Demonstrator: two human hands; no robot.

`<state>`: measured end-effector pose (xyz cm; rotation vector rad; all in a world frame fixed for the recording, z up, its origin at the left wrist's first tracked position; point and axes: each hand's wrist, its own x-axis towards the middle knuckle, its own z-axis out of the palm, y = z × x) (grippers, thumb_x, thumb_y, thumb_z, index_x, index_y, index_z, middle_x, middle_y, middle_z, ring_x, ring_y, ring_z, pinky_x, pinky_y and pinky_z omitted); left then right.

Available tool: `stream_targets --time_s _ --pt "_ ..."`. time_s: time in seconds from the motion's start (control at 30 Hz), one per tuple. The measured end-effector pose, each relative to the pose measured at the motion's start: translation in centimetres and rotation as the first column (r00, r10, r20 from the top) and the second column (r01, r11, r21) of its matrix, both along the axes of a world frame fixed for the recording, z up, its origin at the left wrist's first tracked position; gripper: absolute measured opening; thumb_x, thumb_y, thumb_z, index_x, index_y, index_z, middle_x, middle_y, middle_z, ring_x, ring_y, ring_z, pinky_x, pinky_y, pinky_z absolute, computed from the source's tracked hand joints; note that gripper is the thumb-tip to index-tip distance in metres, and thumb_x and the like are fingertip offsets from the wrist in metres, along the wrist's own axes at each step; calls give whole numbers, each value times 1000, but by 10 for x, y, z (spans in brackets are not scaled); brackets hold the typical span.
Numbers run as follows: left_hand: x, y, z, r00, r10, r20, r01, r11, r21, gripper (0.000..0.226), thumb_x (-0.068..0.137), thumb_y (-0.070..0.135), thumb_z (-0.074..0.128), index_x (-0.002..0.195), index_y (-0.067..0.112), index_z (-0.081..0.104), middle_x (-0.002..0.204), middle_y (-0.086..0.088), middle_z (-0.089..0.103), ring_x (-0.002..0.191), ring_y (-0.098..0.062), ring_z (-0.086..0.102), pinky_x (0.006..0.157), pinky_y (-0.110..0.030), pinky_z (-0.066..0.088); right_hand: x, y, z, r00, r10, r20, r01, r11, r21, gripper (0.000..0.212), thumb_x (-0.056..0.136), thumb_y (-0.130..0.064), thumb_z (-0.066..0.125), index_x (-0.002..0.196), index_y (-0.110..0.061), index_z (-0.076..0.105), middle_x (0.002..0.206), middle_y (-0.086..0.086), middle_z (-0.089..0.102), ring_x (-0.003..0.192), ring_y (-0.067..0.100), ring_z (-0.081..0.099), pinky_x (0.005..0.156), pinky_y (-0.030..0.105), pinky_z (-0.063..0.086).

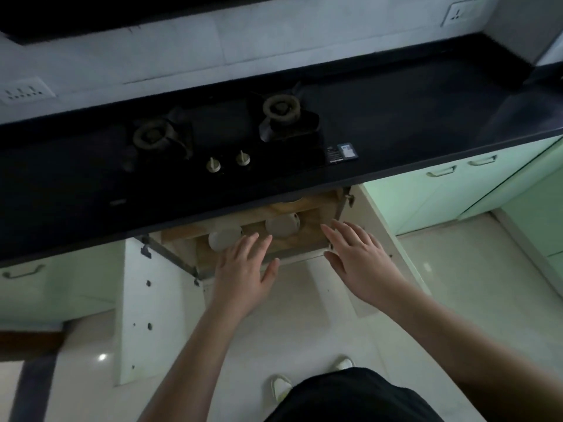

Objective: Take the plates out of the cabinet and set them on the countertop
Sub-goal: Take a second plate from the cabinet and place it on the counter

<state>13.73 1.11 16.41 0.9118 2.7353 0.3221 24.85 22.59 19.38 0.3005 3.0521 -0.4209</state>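
White plates sit inside the open cabinet under the dark table. Left plate lies at about 12 o'clock from the left hand, just past its fingertips; whether they touch it cannot be told. Right plate lies between the two hands, at roughly 1 o'clock from the left hand and 10 o'clock from the right hand, near both but apart from them. A third pale round shape farther back under the table edge, at 12 o'clock from the right plate, is mostly hidden. Both plates rest on a wood-toned shelf within the cabinet.

Left hand: fingers straight and spread, palm down, holding nothing, over the cabinet's front edge. Right hand: fingers straight and slightly spread, thumb out, holding nothing, at the cabinet's right front corner beside the metal hinge rail.

On the table, at 12 o'clock from the cabinet, a black hob carries two burners, left burner and right burner, with two knobs in front. Pale green doors flank the cabinet at 3 o'clock and 9 o'clock. Two pale shoes stand on the light floor at 6 o'clock.
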Motion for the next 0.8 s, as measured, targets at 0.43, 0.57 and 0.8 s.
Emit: stream_targets --time_s 0.43,0.57,0.8 --pt "-34 -16 -28 1000 -6 -26 5 999 -32 63 100 56 27 156 28 22 164 -2 23 151 -22 13 120 -46 17 -38 -34 -15 1000 -13 25 14 999 -35 54 99 -41 40 149 -19 35 155 6 34 144 26 29 114 42 27" --pt "-54 -1 -42 1000 -7 -24 6 998 -62 63 100 55 32 156 27 25 163 -2 26 151 -23 16 119 -46 19 -58 -20 -35 998 37 50 -35 999 -40 52 100 -41 38 147 -18 37 154 6 37 143 26 31 115 40 26" --pt "-79 37 -92 994 85 67 -73 984 -161 67 97 61 29 157 33 16 166 3 16 152 -24 12 120 -48 14 -107 16 -94 987 89 134 -78 993 -86 50 102 -41 34 148 -21 34 157 2 31 145 23 25 117 39 22"
